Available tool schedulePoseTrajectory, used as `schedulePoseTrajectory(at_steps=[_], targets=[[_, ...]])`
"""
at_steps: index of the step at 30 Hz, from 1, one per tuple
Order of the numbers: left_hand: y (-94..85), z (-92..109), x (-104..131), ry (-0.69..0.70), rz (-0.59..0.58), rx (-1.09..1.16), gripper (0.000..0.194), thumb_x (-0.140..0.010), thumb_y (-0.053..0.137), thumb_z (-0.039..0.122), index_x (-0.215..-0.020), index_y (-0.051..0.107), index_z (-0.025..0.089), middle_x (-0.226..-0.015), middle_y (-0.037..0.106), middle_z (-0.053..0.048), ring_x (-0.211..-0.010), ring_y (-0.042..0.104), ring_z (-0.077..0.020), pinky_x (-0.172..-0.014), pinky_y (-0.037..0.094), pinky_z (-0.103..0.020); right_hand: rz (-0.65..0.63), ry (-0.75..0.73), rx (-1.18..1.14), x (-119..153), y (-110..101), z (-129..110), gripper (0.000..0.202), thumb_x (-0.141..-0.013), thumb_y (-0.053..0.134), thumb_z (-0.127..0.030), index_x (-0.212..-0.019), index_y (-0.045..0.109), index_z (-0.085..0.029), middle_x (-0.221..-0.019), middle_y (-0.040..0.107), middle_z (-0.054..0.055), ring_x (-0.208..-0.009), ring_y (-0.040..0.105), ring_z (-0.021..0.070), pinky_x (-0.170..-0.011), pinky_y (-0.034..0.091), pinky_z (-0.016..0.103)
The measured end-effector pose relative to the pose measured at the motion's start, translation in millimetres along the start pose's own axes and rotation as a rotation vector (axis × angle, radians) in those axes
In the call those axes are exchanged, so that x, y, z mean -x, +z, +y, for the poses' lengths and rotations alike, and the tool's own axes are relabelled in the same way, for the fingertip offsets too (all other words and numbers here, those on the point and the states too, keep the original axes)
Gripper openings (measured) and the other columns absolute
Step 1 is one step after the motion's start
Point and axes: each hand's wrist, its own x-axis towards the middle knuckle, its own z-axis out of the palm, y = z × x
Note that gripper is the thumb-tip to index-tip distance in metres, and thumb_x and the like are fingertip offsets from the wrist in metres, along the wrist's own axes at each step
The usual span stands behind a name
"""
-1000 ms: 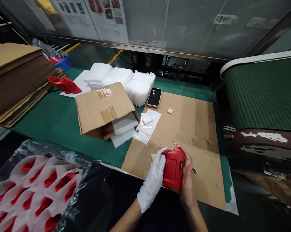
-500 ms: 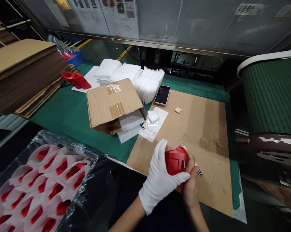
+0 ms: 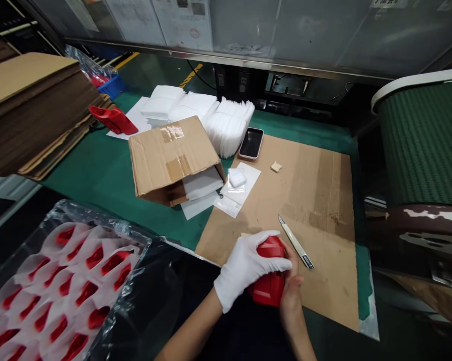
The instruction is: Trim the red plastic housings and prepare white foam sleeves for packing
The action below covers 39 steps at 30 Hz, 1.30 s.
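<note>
A glossy red plastic part [image 3: 270, 293] is held between my two hands above the front edge of the cardboard sheet [image 3: 323, 200]. My left hand [image 3: 244, 265], in a white glove, wraps its fingers over the part's left side and top. Bare, my right hand [image 3: 291, 281] grips the right side, its fingers partly hidden behind the part. Just beyond the right hand, a craft knife [image 3: 296, 241] with a pale handle lies on the cardboard. A small cream-coloured piece [image 3: 276, 166] rests farther back.
At lower left, a plastic-lined box [image 3: 143, 245] holds several red parts in white sleeves. An open carton [image 3: 173, 155] with white sheets sits mid-table, with stacked white foam sheets [image 3: 229, 128] and a phone [image 3: 251, 144] behind. Another red part [image 3: 113, 119] lies near brown boards [image 3: 26, 115].
The red part has been turned in my hands and brought slightly lower. My left hand has shifted from its side to over its top. The knife is now fully uncovered.
</note>
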Motion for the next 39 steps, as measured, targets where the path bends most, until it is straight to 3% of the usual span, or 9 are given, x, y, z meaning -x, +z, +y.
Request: schedulePoseTrajectory(at_steps=[7,12,17,22,27,34,39], targets=[[-11.1,-3,1,0.042,0.037,-0.022,0.048,-0.076,0.079,0.041,-0.119,0.073,0.021,-0.097,0.075,-0.004,-0.087,0.067,-0.0212,-0.082,0.054,-0.031,-0.075,-0.053,0.081,-8,6,-4,0.092,-0.082,0.029,-0.090,-0.146,0.042,-0.026,-0.145,0.050,0.015,-0.124,0.059,0.0315,-0.097,0.054,0.045],[-15.1,-2,1,0.072,0.042,-0.084,0.041,-0.084,0.071,0.045,-0.116,0.075,0.018,-0.099,0.076,-0.005,-0.091,0.067,-0.0219,-0.082,0.052,-0.029,-0.047,-0.029,0.099,-4,12,-9,0.090,-0.082,0.027,-0.090,-0.145,0.043,-0.029,-0.151,0.044,0.012,-0.133,0.051,0.0312,-0.103,0.050,0.045],[-12.6,-2,-1,0.117,-0.003,-0.134,0.037,-0.095,0.056,0.047,-0.115,0.075,0.021,-0.098,0.076,-0.002,-0.092,0.068,-0.0211,-0.080,0.050,-0.027,0.007,0.039,0.053,-5,7,-6,0.089,-0.082,0.027,-0.091,-0.143,0.045,-0.029,-0.150,0.046,0.011,-0.131,0.054,0.0317,-0.100,0.052,0.045],[-13.5,-2,-1,0.190,-0.044,-0.183,0.041,-0.103,0.045,0.043,-0.128,0.069,0.021,-0.119,0.074,-0.004,-0.106,0.067,-0.0198,-0.095,0.048,-0.028,0.044,0.098,-0.007,-8,8,-13,0.085,-0.085,0.028,-0.087,-0.147,0.040,-0.030,-0.154,0.043,0.011,-0.126,0.059,0.0311,-0.099,0.053,0.047],[-15.3,-4,3,0.215,0.026,-0.168,0.043,-0.105,0.038,0.043,-0.129,0.067,0.022,-0.122,0.072,-0.003,-0.113,0.065,-0.0178,-0.103,0.045,-0.027,0.042,0.097,-0.019,-8,11,-18,0.079,-0.089,0.029,-0.083,-0.148,0.041,-0.031,-0.155,0.043,0.008,-0.134,0.053,0.0287,-0.107,0.047,0.046],[-14.8,-12,4,0.223,0.131,0.105,0.038,-0.105,0.040,0.041,-0.114,0.070,0.019,-0.114,0.075,-0.004,-0.111,0.067,-0.0168,-0.102,0.048,-0.026,0.071,0.151,-0.101,-9,18,-25,0.071,-0.095,0.025,-0.076,-0.149,0.040,-0.032,-0.149,0.051,0.006,-0.135,0.051,0.0263,-0.111,0.043,0.044],[-7.6,-15,3,0.205,0.157,0.200,0.039,-0.105,0.040,0.041,-0.110,0.069,0.017,-0.116,0.074,-0.007,-0.111,0.067,-0.0185,-0.103,0.049,-0.029,0.079,0.055,-0.084,-9,16,-24,0.066,-0.098,0.023,-0.071,-0.149,0.040,-0.033,-0.152,0.046,0.005,-0.133,0.052,0.0257,-0.110,0.044,0.044]])
